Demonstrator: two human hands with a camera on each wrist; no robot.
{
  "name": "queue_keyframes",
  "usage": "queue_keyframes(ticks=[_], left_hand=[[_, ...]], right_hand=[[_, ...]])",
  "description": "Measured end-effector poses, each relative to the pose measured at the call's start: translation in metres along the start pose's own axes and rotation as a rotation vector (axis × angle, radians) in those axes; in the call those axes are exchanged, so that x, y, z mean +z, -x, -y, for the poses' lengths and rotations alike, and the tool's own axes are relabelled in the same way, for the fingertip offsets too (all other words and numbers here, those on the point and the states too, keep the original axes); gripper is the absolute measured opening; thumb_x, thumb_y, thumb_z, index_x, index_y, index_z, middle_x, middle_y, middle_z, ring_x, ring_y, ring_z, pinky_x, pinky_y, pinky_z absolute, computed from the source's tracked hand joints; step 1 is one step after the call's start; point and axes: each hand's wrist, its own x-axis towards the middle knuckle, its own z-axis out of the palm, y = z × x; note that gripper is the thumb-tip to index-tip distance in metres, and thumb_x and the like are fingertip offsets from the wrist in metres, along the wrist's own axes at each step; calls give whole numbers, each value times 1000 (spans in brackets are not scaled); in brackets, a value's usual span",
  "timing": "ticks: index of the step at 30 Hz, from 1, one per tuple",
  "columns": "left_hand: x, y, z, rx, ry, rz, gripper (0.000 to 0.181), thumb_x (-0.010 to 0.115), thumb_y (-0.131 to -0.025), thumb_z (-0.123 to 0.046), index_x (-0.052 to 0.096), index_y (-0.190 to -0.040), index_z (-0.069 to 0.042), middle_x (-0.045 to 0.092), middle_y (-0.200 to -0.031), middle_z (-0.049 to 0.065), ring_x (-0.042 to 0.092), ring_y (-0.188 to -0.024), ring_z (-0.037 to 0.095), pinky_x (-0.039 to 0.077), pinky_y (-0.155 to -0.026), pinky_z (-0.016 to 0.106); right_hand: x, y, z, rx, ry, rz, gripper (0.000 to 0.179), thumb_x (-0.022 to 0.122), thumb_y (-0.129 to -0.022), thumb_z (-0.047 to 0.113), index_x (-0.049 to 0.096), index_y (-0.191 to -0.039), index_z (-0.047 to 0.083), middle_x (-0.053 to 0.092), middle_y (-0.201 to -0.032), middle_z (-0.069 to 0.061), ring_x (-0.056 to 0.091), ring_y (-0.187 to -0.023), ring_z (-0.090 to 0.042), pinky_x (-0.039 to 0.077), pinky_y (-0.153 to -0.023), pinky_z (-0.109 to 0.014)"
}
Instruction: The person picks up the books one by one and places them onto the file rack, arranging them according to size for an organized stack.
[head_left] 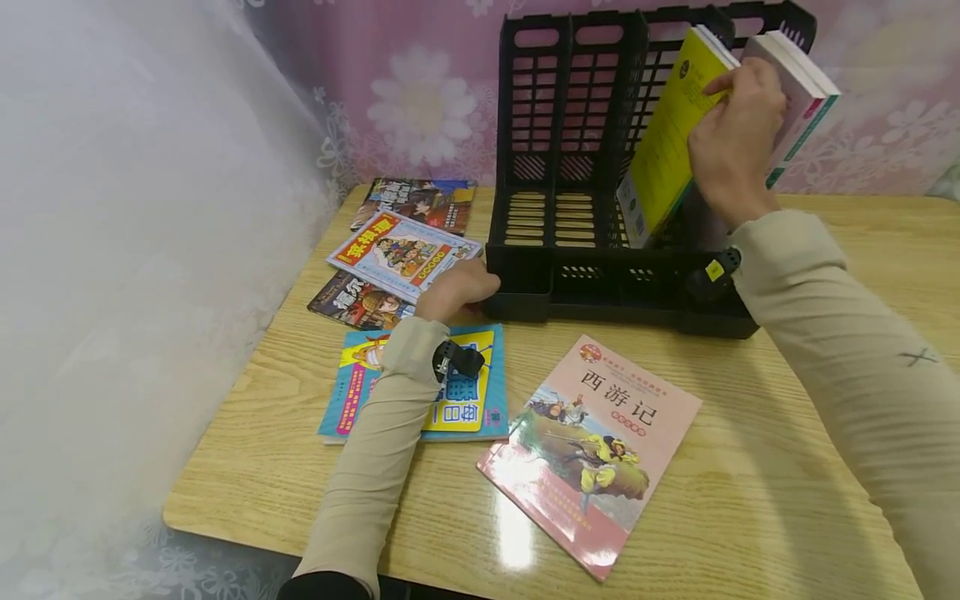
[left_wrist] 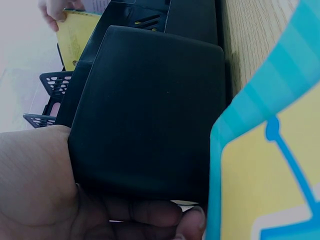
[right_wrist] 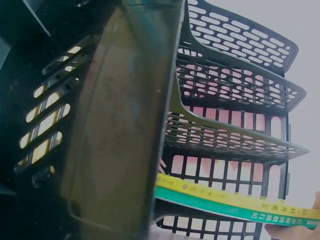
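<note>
In the head view, a black book rack (head_left: 525, 267) with upright dividers stands at the back of the table. My right hand (head_left: 738, 133) pinches the upper edge of a yellow book (head_left: 667, 142), tilted in a right-hand slot. Its yellow-and-green spine (right_wrist: 225, 200) shows in the right wrist view, with fingertips (right_wrist: 295, 231) against its end. To its right lean white-paged books (head_left: 802, 83), partly hidden by that hand. At the rack's front left corner, my left hand (head_left: 461, 287) grips the black end wall (left_wrist: 150, 110), its fingers (left_wrist: 145, 212) curled along the edge.
Left of the rack lie several overlapping books, among them a white-and-red book (head_left: 405, 250) and a dark comic book (head_left: 360, 300). A blue-and-yellow book (head_left: 480, 417) lies under the left forearm. A pink book (head_left: 592, 450) lies in front, near the table edge (head_left: 247, 542).
</note>
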Motion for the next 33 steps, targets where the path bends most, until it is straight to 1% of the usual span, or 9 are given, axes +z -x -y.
queue_keyframes(ticks=[5, 9, 13, 15, 17, 22, 27, 29, 33], left_hand=[[-1, 0, -2, -2, -35, 5, 22, 40, -98, -20, 49, -81, -9, 53, -71, 6, 51, -54, 20, 43, -61, 32], [1, -1, -1, -14, -4, 0, 24, 40, -98, -20, 49, -79, -10, 51, -68, 5, 48, -53, 21, 42, -59, 33], [2, 1, 0, -10, 6, -13, 23, 40, -98, -18, 48, -78, -9, 48, -67, 5, 45, -52, 20, 41, -58, 33], [2, 2, 0, -6, 4, -13, 24, 40, -97, -18, 47, -76, -9, 46, -66, 5, 44, -51, 20, 40, -57, 32], [2, 3, 0, 0, 16, -12, 26, 40, -97, -17, 45, -73, -10, 44, -64, 4, 41, -50, 20, 38, -56, 32], [2, 4, 1, 8, 53, -11, 27, 41, -96, -16, 45, -70, -10, 45, -63, 5, 42, -50, 20, 38, -55, 32], [1, 3, 1, 0, 45, -3, 24, 41, -96, -17, 48, -76, -8, 50, -67, 6, 44, -51, 20, 39, -56, 32], [1, 2, 1, 2, 35, -6, 25, 41, -96, -18, 48, -74, -9, 49, -65, 6, 44, -50, 20, 39, -55, 32], [1, 3, 1, 10, 31, -9, 26, 40, -97, -17, 46, -72, -10, 47, -64, 5, 42, -50, 20, 38, -55, 31]], right_hand=[[0, 1, -1, -16, -12, -35, 35, 31, -98, 2, 57, -120, -6, 43, -140, -11, 41, -132, -14, 35, -104, -20], [0, 2, -1, -17, 28, -1, 35, 31, -99, 8, 56, -120, -4, 41, -141, -9, 45, -130, -19, 40, -102, -26], [-4, 4, 1, -46, 55, 75, 36, 35, -98, 16, 51, -126, 0, 27, -153, -6, 43, -131, -25, 42, -101, -38], [-6, 6, 2, -84, 40, 86, 36, 39, -99, 17, 51, -128, 1, 21, -155, -5, 38, -135, -23, 41, -103, -37], [-9, 9, 3, -113, 9, 84, 35, 43, -99, 17, 51, -129, 2, 18, -156, -3, 32, -138, -19, 37, -106, -32], [-18, 19, 2, -178, -41, 69, 31, 48, -98, 15, 54, -123, -2, 24, -152, -4, 29, -137, -15, 30, -107, -23], [-28, 32, -12, -247, -87, 62, 28, 50, -94, 9, 56, -115, -8, 36, -144, -14, 33, -133, -20, 26, -109, -25], [-32, 38, -20, -281, -107, 23, 24, 51, -92, 6, 59, -108, -10, 43, -137, -18, 37, -130, -25, 26, -109, -28], [-39, 53, -37, -337, -131, -72, 18, 51, -89, 1, 62, -97, -12, 53, -123, -25, 46, -119, -35, 34, -103, -36]])
